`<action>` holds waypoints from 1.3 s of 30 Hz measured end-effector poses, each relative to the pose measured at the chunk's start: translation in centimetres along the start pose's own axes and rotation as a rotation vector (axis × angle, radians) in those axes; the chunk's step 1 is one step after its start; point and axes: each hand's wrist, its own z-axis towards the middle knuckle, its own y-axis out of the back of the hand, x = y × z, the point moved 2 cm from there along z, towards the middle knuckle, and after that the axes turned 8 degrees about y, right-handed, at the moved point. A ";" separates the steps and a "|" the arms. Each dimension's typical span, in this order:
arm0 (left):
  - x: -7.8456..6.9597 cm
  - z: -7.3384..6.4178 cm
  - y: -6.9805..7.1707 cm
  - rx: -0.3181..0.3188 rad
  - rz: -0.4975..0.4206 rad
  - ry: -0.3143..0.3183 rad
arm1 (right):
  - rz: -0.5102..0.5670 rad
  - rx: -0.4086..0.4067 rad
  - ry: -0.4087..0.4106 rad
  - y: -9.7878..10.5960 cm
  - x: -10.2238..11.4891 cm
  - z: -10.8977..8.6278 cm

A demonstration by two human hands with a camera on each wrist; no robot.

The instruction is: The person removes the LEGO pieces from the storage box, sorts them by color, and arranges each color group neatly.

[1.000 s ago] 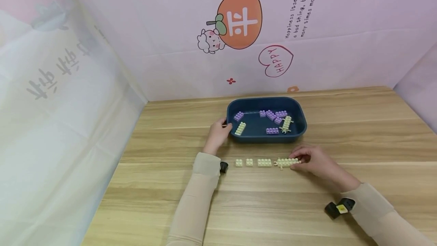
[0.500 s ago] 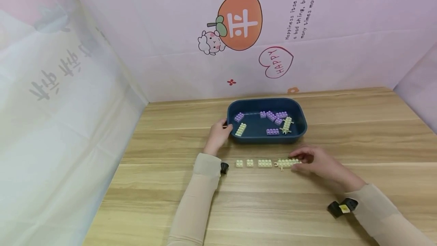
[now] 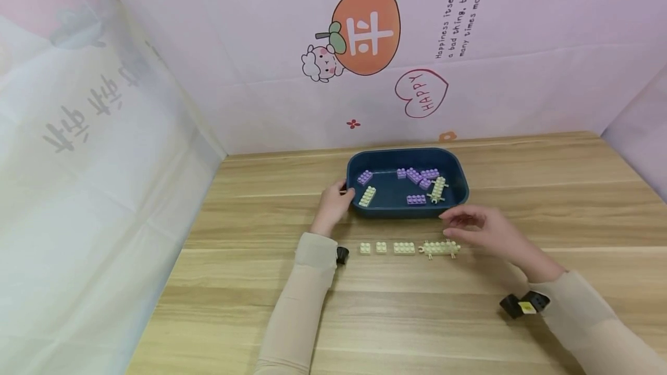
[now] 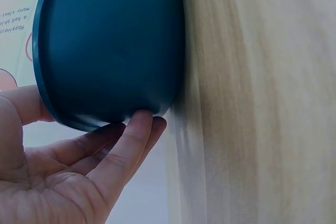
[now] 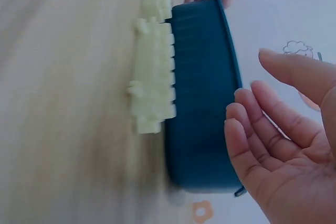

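Note:
At the left end of a dark blue plastic bin (image 3: 385, 212), my left hand (image 3: 333, 204) holds the rim. In the left wrist view its thumb hooks over the edge of the bin (image 4: 113, 51), with the fingers (image 4: 126, 142) against the outer wall. My right hand (image 3: 487, 230) holds nothing, fingers loosely bent near the bin's front right corner. Just below it lies a long pale yellow block (image 3: 440, 248) with small side pegs. Left of that block, in a row, are a pale yellow brick (image 3: 403, 248) and two small square ones, the nearer being this small brick (image 3: 381, 247).
Inside the bin lie several purple bricks (image 3: 416, 199), a pale yellow brick (image 3: 367, 197) and a pegged yellow block (image 3: 438, 190). The wooden table (image 3: 385, 317) meets a printed cloth backdrop (image 3: 271, 74) behind the bin.
My right hand has let go of the pegged yellow block's right end and moved up toward the bin. That block stays on the table in the row. The left hand has not moved.

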 end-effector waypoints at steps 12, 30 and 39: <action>0.1 0.0 0.0 -0.004 0.008 0.008 | -0.053 -0.038 0.038 -0.1 1.1 3.2; 0.0 0.1 0.1 0.007 0.010 0.016 | -0.034 -0.018 0.004 -0.9 1.6 8.1; 0.1 0.2 0.1 0.005 0.002 0.016 | -0.122 0.009 -0.008 -1.1 1.4 10.4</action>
